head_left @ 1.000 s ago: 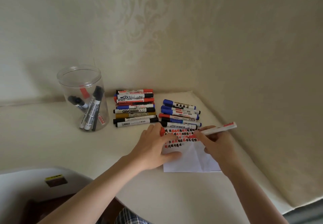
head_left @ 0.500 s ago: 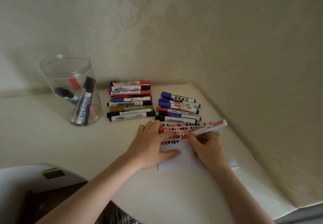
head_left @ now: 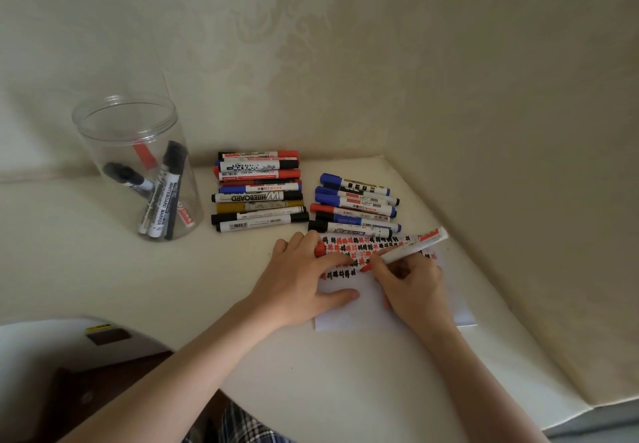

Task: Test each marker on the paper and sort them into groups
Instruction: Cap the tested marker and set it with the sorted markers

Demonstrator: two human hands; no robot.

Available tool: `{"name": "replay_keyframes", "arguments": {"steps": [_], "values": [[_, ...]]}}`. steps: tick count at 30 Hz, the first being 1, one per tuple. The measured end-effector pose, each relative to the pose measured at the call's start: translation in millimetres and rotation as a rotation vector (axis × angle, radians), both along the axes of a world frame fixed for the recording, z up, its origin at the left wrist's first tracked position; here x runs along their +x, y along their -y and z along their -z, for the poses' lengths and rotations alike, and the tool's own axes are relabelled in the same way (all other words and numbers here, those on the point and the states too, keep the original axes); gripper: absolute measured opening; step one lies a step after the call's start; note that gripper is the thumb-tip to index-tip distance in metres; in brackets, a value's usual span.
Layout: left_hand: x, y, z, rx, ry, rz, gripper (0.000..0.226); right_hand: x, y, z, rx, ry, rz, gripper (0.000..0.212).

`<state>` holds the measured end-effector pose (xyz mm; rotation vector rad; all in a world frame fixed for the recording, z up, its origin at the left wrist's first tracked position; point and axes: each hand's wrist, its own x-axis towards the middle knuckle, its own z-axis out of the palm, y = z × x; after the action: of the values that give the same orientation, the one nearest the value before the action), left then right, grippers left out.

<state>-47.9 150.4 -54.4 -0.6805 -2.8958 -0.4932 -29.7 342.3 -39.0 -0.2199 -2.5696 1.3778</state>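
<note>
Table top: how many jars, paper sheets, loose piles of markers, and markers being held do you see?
Clear jar: 1
Paper sheet: 1
Marker piles: 2, left pile and right pile
Held marker, in the right hand: 1
Total: 5

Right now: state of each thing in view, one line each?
left hand: flat, pressing the paper, red cap under its fingers
right hand: gripping red marker
red marker: uncapped, tip on paper
paper: flat, top rows written in red and black
jar: lidless, holds some markers
left pile: capped
right pile: capped
</note>
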Motion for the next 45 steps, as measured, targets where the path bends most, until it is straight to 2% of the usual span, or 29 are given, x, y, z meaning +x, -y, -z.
{"name": "replay_keyframes", "arguments": {"steps": [5,11,20,33,35,36,38,39,42,45], "values": [[0,0,0,0.003,0.004,-0.002,0.063,2,0,-1,-0.029,-0.029,-0.036,0.011],[0,0,1,0.0,0.0,-0.001,0.071,1,0,3,0.003,-0.017,0.017,0.019],[1,0,0,-0.008,-0.012,0.002,0.063,2,2,1,0.016,-0.033,-0.012,0.021],[1,1,-4,0.056,0.054,0.034,0.059,3,3,-5,-0.023,0.034,0.027,0.015],[3,3,-10,0.172,0.154,0.048,0.057,2,2,-6,-0.081,0.028,0.079,0.019],[3,6,-15,0.308,0.269,0.044,0.052,1,0,-8,-0.121,0.033,0.106,0.023],[4,16,-23,0.572,0.499,0.021,0.032,1,-1,-14,-0.191,0.074,0.127,0.028],[4,23,-24,0.618,0.535,0.012,0.022,0,-1,-17,-0.215,0.098,0.12,0.026],[10,45,-17,0.612,0.441,0.007,0.015,-3,2,-29,-0.41,0.096,0.067,0.014],[16,54,-7,0.72,0.284,0.02,0.024,-4,16,-42,-0.563,0.084,-0.009,0.021]]}}
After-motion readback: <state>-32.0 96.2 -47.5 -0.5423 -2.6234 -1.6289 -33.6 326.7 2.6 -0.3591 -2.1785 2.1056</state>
